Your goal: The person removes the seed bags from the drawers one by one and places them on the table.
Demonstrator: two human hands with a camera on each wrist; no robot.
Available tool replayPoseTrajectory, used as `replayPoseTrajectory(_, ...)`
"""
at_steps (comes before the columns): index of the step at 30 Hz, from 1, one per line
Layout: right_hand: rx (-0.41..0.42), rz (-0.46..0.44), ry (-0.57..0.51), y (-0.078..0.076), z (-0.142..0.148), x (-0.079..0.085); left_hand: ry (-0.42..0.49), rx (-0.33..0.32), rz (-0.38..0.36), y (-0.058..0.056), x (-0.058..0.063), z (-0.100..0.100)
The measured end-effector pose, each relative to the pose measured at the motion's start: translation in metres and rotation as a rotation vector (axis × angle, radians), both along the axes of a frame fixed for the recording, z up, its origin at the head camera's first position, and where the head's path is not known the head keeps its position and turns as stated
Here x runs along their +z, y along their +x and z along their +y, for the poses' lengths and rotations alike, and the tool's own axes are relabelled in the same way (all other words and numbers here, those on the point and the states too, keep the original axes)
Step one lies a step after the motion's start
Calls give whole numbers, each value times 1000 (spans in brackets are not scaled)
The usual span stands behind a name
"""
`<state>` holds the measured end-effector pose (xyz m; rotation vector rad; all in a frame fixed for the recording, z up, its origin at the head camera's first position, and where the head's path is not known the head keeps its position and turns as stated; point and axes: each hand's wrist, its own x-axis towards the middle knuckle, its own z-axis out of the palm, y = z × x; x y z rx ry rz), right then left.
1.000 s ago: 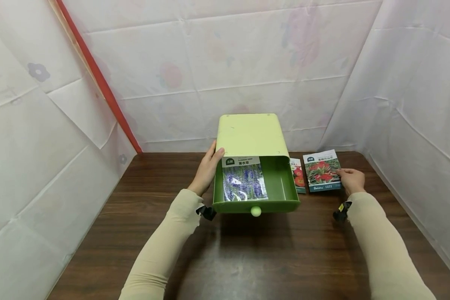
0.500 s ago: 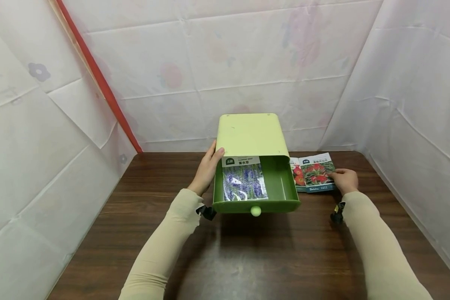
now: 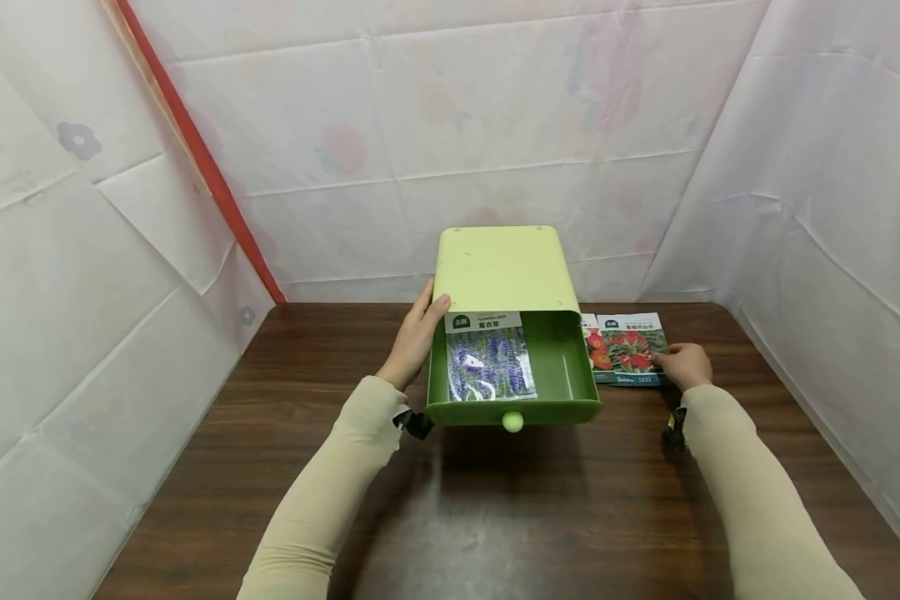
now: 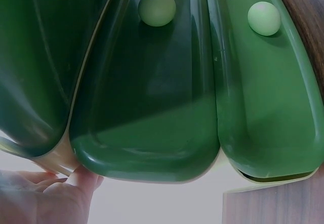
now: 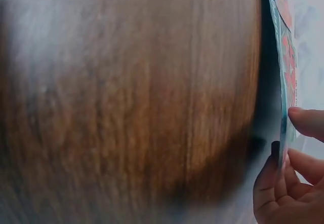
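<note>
My left hand (image 3: 414, 340) rests against the left side of a light-green drawer cabinet (image 3: 506, 267), its thumb at the top front corner. The cabinet's top drawer (image 3: 558, 367) is pulled out, with a purple-flowered seed packet (image 3: 487, 358) lying on its left side. My right hand (image 3: 686, 365) pinches the right edge of a red-flowered seed packet (image 3: 633, 346), thumb on its face and fingers behind, as the right wrist view shows. This packet overlaps another red-flowered packet (image 3: 596, 354), partly hidden beside the cabinet.
Two lower drawers, a middle one (image 4: 152, 92) and a bottom one (image 4: 273, 92), are closed and have round knobs. The cabinet stands on a dark wooden table (image 3: 480, 517). White sheeting (image 3: 330, 208) hangs behind and along both sides, with a red strip (image 3: 195, 150) at the left.
My right hand has moved left with the red-flowered seed packet, which now overlaps the other packet and sits straighter. The left hand, cabinet and purple-flowered packet have stayed put.
</note>
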<state>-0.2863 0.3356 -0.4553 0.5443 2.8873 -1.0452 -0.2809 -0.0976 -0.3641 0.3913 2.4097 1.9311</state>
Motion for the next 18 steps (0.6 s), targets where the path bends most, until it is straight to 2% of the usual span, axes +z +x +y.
replayPoseTrajectory(7, 54, -45, 5, 2, -1, 1, 21, 4, 14, -1, -2, 1)
replayPoseTrajectory(18, 45, -48, 44, 0, -1, -1, 39, 8, 30, 0, -4, 2)
